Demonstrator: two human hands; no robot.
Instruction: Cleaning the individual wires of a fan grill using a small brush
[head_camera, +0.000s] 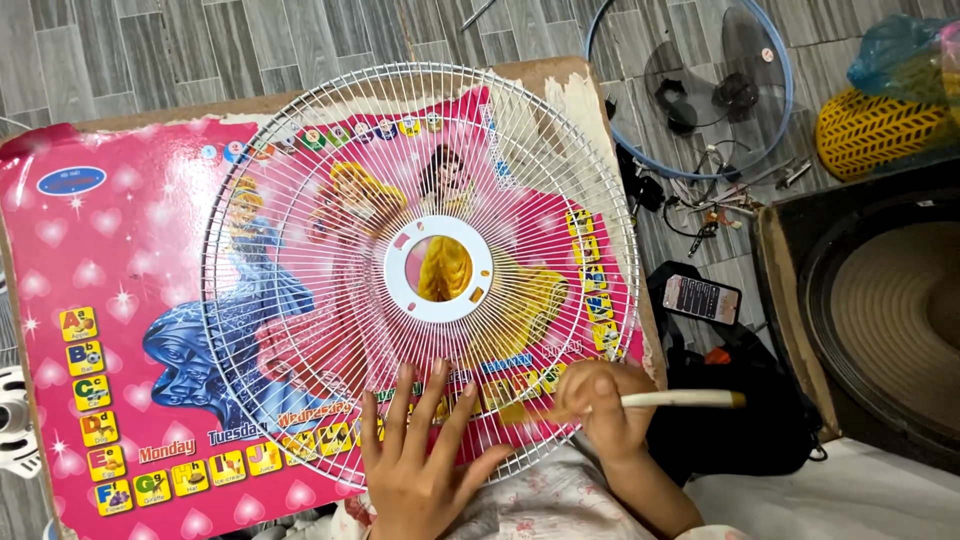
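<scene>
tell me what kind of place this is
Probably a home floor used as a fan repair spot: a white wire fan guard lies on a pink board, with loose parts on grey tiles.

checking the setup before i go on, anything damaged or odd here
The pink board under the white fan guard is worn: its top right corner is peeled to bare brown backing. Loose wires and small parts lie scattered on the floor beside it.
</scene>
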